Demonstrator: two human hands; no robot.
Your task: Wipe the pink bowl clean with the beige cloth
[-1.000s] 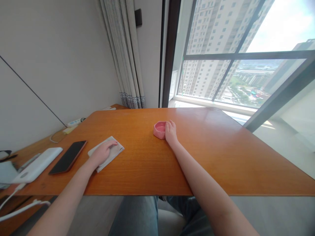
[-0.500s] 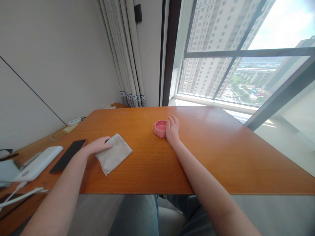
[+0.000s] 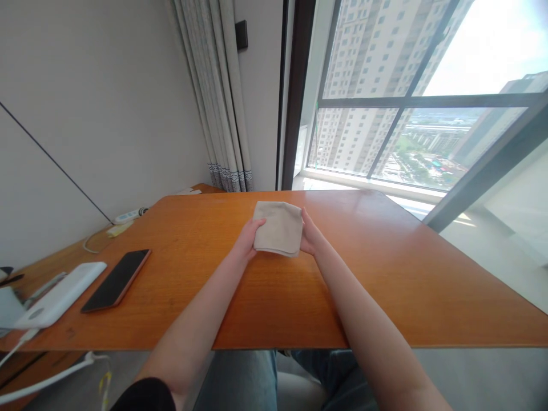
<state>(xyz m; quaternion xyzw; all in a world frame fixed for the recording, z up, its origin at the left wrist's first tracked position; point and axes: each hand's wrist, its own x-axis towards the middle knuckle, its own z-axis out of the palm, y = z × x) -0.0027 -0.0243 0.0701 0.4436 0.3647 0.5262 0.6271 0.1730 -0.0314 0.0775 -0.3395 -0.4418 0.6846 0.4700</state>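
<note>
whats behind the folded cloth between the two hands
Wooden tabletop shows past the edges of the folded cloth. Whatever is directly behind it is covered, probably including the pink bowl visible there earlier.

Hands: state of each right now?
Left hand: holding the folded cloth by its left edge, thumb on top.
Right hand: at the cloth's right edge; grip can't be told.
</note>
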